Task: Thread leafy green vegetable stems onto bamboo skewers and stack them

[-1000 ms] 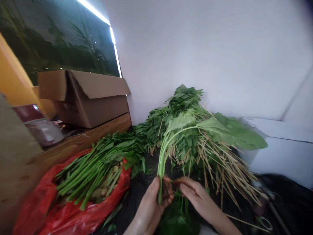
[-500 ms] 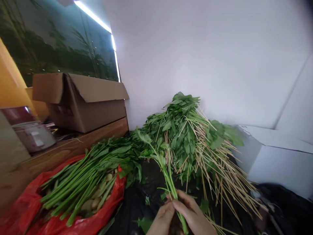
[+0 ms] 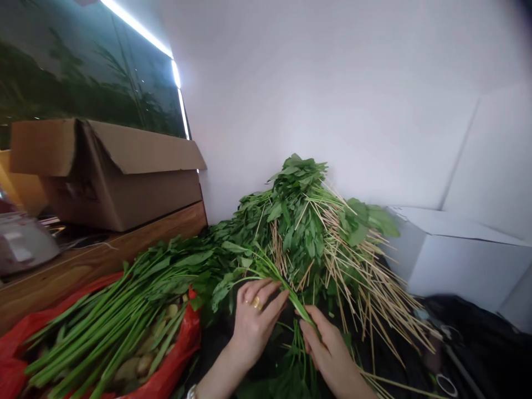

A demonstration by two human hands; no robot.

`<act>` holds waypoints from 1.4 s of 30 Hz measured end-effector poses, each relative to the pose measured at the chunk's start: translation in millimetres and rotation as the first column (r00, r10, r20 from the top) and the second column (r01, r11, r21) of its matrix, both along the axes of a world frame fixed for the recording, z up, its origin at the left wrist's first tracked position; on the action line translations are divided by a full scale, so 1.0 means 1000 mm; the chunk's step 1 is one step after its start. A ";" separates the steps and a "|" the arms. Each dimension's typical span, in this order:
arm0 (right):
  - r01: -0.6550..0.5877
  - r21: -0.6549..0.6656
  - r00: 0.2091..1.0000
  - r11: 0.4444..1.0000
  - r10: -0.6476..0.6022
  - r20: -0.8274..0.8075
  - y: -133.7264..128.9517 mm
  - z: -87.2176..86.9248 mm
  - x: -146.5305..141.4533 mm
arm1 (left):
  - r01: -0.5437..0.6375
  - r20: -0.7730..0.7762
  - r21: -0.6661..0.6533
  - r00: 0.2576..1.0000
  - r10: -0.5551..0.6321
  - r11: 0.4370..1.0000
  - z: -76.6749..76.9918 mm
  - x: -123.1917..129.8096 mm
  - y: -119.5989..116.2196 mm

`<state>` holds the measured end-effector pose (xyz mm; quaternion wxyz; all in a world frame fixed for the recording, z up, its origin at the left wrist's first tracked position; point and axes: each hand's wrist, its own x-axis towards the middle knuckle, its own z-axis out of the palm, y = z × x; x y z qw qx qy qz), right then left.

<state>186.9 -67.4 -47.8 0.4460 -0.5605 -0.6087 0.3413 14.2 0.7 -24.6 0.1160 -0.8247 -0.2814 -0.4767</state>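
Note:
A green leafy stalk slants across the lower middle of the head view. My right hand is closed round its lower end. Higher on the same stalk, my left hand, with a gold ring, has its fingers bent against it near the leaves; whether they grip it is hard to make out. Beyond both hands rises a heap of leafy greens with many thin wooden sticks jutting out to the right. Loose green stems hang below my hands.
At the left, long-stemmed greens lie over a red plastic bag. A cardboard box stands on a wooden surface behind. A white box and black plastic are at the right.
My left hand has moved up and left along the stalk, away from my right hand. The stalk now tilts further left. The whole view has shifted, with the surroundings appearing further left.

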 end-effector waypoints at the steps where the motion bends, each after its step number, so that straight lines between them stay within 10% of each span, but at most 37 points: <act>1: 0.011 0.010 1.000 1.000 -0.011 0.028 0.000 -0.001 0.000 | 0.018 -0.048 0.000 0.999 -0.018 1.000 -0.001 0.001 0.001; 23: -0.033 0.281 0.896 0.959 -0.096 0.434 0.001 -0.029 0.001 | -0.121 -0.227 -0.044 0.968 0.108 0.992 -0.017 -0.002 -0.005; 29: 0.074 -0.002 0.997 0.997 -0.074 0.000 0.005 -0.015 0.003 | -0.257 0.070 -0.167 0.960 0.271 0.952 -0.011 -0.028 0.014; 34: -0.047 -0.229 0.904 0.972 -0.056 -0.424 0.006 -0.005 0.000 | -0.159 0.052 -0.229 0.983 0.175 0.960 -0.016 -0.029 0.011; 42: -0.124 -0.242 0.934 0.962 0.030 -0.356 -0.002 -0.005 -0.006 | 0.022 -0.175 -0.162 0.983 -0.051 0.987 -0.025 -0.011 -0.008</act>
